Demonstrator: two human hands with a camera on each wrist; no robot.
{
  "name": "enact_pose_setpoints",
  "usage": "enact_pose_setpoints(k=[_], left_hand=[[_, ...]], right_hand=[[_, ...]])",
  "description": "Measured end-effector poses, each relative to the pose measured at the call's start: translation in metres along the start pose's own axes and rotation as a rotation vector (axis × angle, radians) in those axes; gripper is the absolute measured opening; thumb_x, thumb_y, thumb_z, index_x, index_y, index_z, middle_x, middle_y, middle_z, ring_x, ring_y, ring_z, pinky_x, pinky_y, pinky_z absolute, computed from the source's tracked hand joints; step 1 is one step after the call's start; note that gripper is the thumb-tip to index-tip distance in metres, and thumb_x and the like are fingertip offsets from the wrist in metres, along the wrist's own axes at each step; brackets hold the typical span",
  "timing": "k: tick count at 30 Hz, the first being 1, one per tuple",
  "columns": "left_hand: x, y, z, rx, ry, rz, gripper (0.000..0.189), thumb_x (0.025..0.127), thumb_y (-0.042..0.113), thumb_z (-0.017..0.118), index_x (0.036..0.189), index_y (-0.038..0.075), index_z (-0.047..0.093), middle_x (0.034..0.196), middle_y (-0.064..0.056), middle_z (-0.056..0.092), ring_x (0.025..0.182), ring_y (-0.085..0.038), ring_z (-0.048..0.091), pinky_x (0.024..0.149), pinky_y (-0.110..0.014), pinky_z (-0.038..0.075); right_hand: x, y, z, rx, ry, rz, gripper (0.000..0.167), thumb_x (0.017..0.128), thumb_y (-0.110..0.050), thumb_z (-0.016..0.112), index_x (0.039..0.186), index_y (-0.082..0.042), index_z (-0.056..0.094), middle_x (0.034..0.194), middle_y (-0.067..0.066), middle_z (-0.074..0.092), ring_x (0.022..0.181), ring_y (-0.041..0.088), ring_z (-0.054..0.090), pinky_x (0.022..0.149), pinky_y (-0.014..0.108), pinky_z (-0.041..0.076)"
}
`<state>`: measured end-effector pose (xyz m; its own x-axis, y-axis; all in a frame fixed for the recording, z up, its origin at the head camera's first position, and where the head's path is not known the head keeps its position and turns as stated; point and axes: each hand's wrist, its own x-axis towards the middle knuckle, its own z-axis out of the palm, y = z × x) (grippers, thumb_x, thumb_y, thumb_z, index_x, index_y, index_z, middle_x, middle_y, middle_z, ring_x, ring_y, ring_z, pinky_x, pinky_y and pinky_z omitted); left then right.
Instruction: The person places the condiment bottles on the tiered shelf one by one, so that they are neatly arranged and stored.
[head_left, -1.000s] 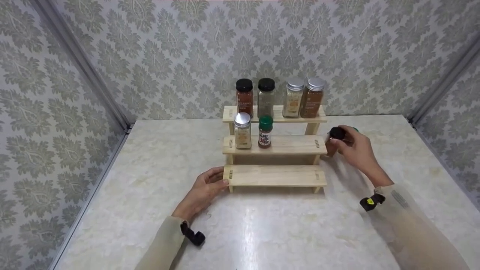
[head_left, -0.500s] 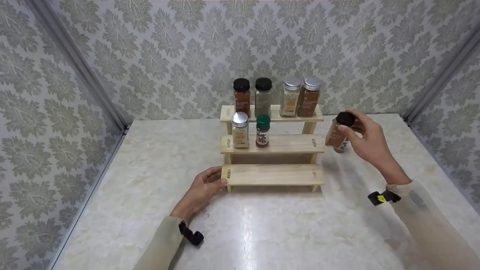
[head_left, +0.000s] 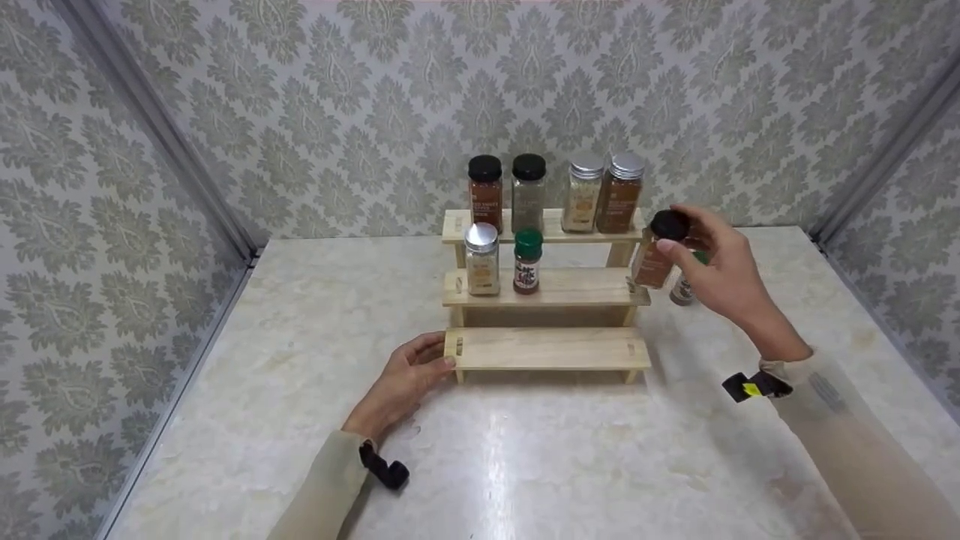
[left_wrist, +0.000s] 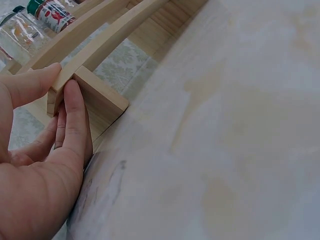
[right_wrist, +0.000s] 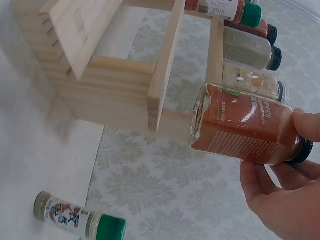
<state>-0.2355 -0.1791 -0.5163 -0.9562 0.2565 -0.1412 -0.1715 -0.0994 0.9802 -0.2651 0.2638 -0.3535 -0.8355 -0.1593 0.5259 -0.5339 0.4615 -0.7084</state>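
Note:
A three-tier wooden spice rack (head_left: 547,350) stands on the table. My left hand (head_left: 405,382) pinches the left end of its lowest shelf; in the left wrist view the thumb lies on the board and the index finger beneath its edge. My right hand (head_left: 724,274) grips a black-capped spice jar (right_wrist: 240,125) of red-brown powder near the cap. That jar is raised and tilted beside the right end of the middle shelf. On the middle shelf stand a silver-capped jar (head_left: 482,262) and a small green-capped bottle (head_left: 526,266), both toward the left.
The top shelf bears several jars: a red one (head_left: 485,196) and a greyish one (head_left: 529,196) with black caps, then a pale one (head_left: 582,201) and a brown one (head_left: 619,201) with silver caps. Another green-capped bottle (right_wrist: 65,215) stands on the table right of the rack.
My right hand has lifted the black-capped spice jar off the table, then brought it left toward the middle shelf's right end. The left hand keeps its place on the rack.

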Motion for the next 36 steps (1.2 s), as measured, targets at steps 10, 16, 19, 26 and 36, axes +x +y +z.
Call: enact_pose_setpoints(k=[10,16,19,26,36], left_hand=[[0.001,0.002,0.001,0.016,-0.006,0.005,0.063,0.1,0.008,0.074,0.156,-0.001,0.046,0.155,-0.025,0.052,0.13,-0.027,0.062,0.104,-0.034,0.056],[0.0,0.001,0.0,0.016,-0.028,0.01,0.063,0.101,0.01,0.073,0.157,-0.001,0.045,0.155,-0.025,0.052,0.133,-0.028,0.06,0.104,-0.035,0.056],[-0.001,0.001,-0.001,0.02,-0.02,0.006,0.063,0.1,0.009,0.073,0.156,0.0,0.046,0.154,-0.023,0.053,0.134,-0.028,0.06,0.104,-0.034,0.057],[-0.001,0.001,-0.001,0.002,-0.012,-0.001,0.064,0.099,0.007,0.075,0.156,0.0,0.047,0.155,-0.023,0.053,0.134,-0.028,0.06,0.105,-0.035,0.056],[-0.001,0.001,-0.001,-0.025,-0.011,-0.009,0.064,0.098,0.006,0.076,0.155,0.0,0.047,0.154,-0.023,0.053,0.132,-0.026,0.061,0.103,-0.034,0.057]], right_hand=[[0.011,-0.012,0.021,0.042,-0.028,-0.033,0.05,0.104,-0.003,0.068,0.151,0.003,0.054,0.139,0.022,0.064,0.118,-0.001,0.062,0.098,0.01,0.05],[0.016,-0.014,0.038,0.071,-0.052,-0.065,0.049,0.104,-0.002,0.068,0.151,0.003,0.054,0.14,0.022,0.064,0.119,-0.001,0.063,0.098,0.012,0.052],[0.017,-0.015,0.046,0.073,-0.067,-0.064,0.049,0.104,-0.005,0.069,0.15,0.003,0.055,0.138,0.022,0.065,0.117,-0.002,0.063,0.097,0.011,0.051],[0.022,-0.017,0.061,0.069,-0.1,-0.062,0.049,0.103,-0.006,0.071,0.149,0.002,0.056,0.132,0.02,0.068,0.119,0.016,0.068,0.096,0.015,0.054],[0.024,-0.016,0.075,0.047,-0.154,-0.029,0.049,0.103,-0.009,0.072,0.148,0.001,0.056,0.136,0.022,0.067,0.127,0.03,0.066,0.102,0.026,0.056]])
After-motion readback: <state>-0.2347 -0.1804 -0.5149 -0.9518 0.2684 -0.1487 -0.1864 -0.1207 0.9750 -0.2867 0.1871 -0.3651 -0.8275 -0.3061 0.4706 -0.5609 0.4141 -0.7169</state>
